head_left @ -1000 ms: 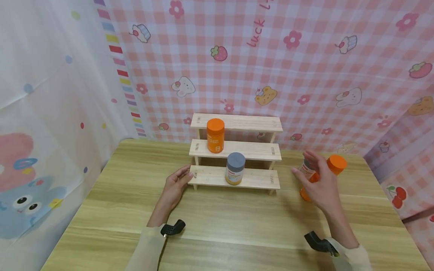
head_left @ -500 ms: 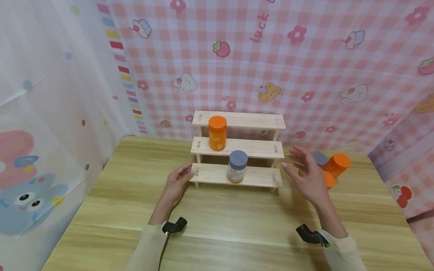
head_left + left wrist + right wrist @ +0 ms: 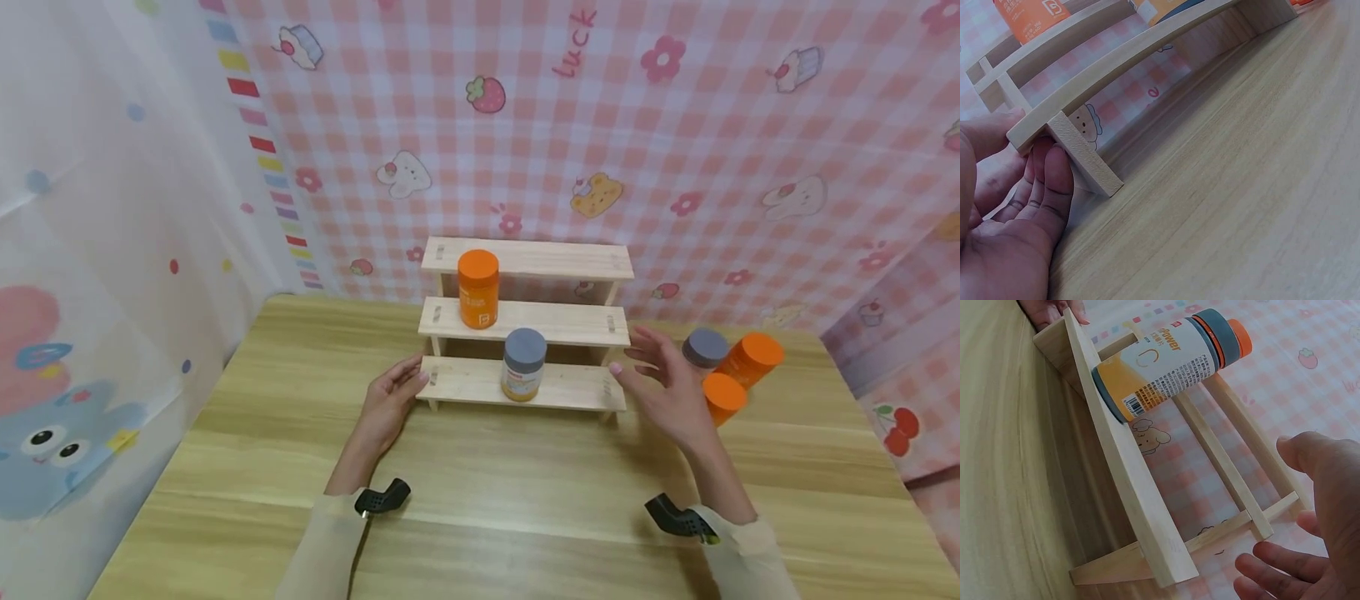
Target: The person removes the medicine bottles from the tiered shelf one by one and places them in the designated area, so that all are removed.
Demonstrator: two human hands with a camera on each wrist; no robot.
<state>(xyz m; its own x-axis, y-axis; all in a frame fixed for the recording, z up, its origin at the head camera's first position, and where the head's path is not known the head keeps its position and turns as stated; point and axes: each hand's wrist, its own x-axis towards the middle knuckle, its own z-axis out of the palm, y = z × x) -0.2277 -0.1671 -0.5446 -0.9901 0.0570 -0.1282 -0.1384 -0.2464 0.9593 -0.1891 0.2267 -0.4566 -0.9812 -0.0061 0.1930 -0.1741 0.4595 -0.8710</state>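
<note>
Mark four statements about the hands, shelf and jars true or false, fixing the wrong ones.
1. The left hand grips the wooden shelf at its lowest board. True.
2. The right hand is near the shelf's right end, holding nothing. True.
3. Everything on the shelf shares one board. False: the orange jar is on the middle board, the gray-lidded jar on the lowest.
4. Nothing stands right of the shelf. False: three more jars are on the table there.

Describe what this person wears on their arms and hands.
The left sleeve and right sleeve are plain cream and reach the wrists. At the cuffs sit a left device and right device, both black and bent. The left hand and right hand are ungloved.
</note>
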